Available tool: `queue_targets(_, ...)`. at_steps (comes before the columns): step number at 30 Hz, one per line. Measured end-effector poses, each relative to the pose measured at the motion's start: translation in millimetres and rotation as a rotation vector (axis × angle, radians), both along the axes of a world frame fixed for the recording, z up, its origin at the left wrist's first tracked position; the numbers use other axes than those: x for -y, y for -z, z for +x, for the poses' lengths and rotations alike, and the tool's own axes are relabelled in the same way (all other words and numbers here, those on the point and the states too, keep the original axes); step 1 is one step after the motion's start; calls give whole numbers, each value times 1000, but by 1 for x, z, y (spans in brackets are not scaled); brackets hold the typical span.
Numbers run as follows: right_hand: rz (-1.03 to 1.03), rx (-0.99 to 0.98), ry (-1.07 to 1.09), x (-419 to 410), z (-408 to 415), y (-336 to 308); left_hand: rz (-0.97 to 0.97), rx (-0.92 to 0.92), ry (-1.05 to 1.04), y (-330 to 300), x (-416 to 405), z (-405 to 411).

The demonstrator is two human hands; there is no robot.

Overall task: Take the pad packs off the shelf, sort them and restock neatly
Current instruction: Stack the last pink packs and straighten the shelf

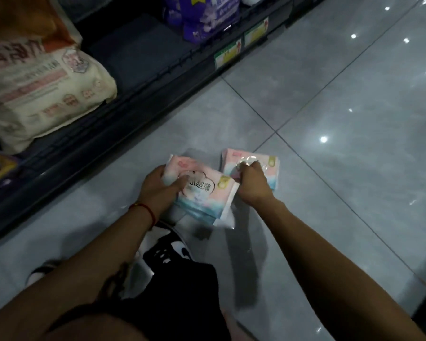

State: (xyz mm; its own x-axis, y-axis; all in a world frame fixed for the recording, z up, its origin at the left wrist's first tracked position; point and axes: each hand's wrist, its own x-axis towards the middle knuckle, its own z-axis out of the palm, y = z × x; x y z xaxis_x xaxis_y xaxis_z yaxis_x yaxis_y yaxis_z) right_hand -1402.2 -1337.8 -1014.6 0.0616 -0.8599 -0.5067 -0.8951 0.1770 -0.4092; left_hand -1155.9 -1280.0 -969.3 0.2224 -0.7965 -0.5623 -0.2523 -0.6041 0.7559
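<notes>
Pink pad packs sit low over the grey floor [305,99]: the left hand [158,190] holds the near stack [202,193], the right hand [252,185] pinches the far stack [251,166]. Squaring edges, faces matched, should ease neat restocking on the shelf [138,57].

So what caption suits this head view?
Both hands, left and right, grip pink pad packs above the floor.

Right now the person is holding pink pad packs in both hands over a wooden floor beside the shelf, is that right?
Not quite: the head view shows glossy grey floor tiles, not wood. The left hand and right hand do each hold pink pad packs beside the shelf.
</notes>
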Motion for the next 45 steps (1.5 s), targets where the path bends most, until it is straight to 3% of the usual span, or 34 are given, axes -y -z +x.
queue_targets(2, -76, -21, 26, -9, -1, 2, -13, -4, -65, -2, -6, 11)
queue_targets(4, -89, -90, 243, -11, -10, -1, -19, 24, -78, -5, -13, 20)
queue_targets(6, 43, -69, 500, -16, -13, -6, -19, 71, -66, -7, -20, 25)
queue_targets(9, 155, 73, 701, -16, -13, -3, -30, 52, -78, -8, -23, 25)
queue_targets(12, 204, 319, 955, -20, -25, -8, -31, 53, -73, -12, -21, 21)
queue_targets(14, 218, 626, 1136, -32, -44, -15, -39, 73, -66, -14, -21, 20)
queue_targets(16, 230, 897, 1184, -48, -61, -28, -71, 119, -78, -17, -22, 18)
queue_targets(20, 316, 1115, 921, -65, -57, -75, -91, 154, -93, -27, -26, 17)
queue_targets(27, 326, 961, 346, -38, 18, -174, -185, -190, -385, -88, -37, 32)
queue_targets(34, 293, 998, -62, -13, 129, -291, -444, -369, -579, -202, -62, 94)
queue_targets(37, 292, 1079, -178, -21, 178, -343, -580, -341, -648, -260, -89, 132)
queue_targets(41, 229, 1115, -288, -48, 242, -400, -684, -376, -575, -339, -141, 176)
queue_targets(45, 74, 1100, -459, -94, 316, -444, -674, -84, -587, -397, -213, 223)
